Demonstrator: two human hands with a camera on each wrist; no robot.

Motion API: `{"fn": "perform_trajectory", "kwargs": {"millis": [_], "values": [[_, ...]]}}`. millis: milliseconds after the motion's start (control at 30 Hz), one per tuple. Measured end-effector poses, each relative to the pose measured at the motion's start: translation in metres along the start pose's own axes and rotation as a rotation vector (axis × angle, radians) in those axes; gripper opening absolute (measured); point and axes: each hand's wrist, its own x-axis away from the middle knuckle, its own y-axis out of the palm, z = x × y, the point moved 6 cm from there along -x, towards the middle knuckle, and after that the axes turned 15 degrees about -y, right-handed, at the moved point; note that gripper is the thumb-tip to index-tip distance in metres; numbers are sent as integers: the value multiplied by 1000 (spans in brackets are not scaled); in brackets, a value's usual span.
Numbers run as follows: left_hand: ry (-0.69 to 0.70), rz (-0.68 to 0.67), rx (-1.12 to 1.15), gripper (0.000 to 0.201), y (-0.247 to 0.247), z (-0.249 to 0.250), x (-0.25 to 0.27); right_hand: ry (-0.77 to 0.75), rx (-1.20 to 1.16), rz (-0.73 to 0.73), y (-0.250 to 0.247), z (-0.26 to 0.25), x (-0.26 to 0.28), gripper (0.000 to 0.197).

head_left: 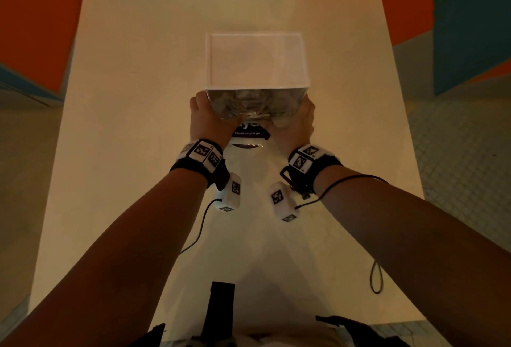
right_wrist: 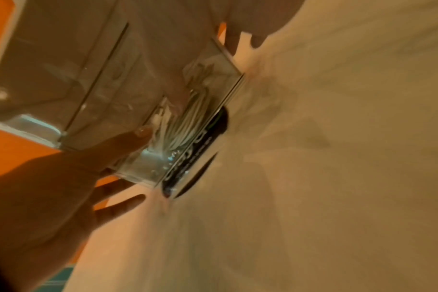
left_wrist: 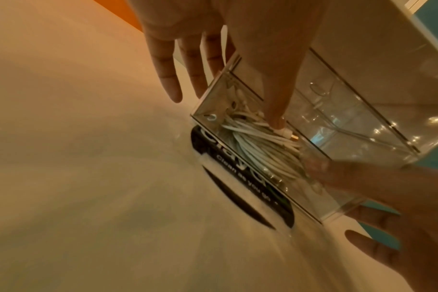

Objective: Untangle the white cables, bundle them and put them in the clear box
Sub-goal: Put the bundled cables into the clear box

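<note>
One clear box (head_left: 255,59) of white cables (head_left: 249,107) between left hand (head_left: 206,115) and right hand (head_left: 301,121), fingers (left_wrist: 166,65) straight, flat.

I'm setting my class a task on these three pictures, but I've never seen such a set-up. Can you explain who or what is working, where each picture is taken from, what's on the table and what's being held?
There is no machine here: a person works with bare hands. The head view looks down from a camera worn on the head. The other two views come from small cameras strapped to the wrists, looking along the fingers. On the white table lies a black sticker reading "Clean as you go". Over it is a clear box with a white top and a bundle of white cables inside. The left hand and right hand press flat against its two sides. I cannot tell whether it is lifted.
</note>
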Motion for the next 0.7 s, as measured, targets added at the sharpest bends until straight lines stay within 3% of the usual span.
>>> {"fn": "perform_trajectory", "kwargs": {"millis": [100, 200, 367, 500, 633, 700], "values": [[4, -44, -11, 74, -2, -6, -3, -20, -51, -35, -8, 12, -5, 76], [34, -72, -39, 64, -9, -9, -8, -29, -30, -15, -14, 14, -9, 68], [54, -25, -93, 55, -13, -4, -11, -41, -45, 72, -16, 8, -15, 48], [56, -32, -110, 54, -12, -4, -7, -25, -81, 60, -16, 7, -13, 47], [39, -120, -100, 57, -17, -4, -11, -73, -84, -89, -22, 1, -15, 57], [12, -81, -130, 60, -36, -13, -7, -36, -87, -174, -37, 3, -4, 67]]}}
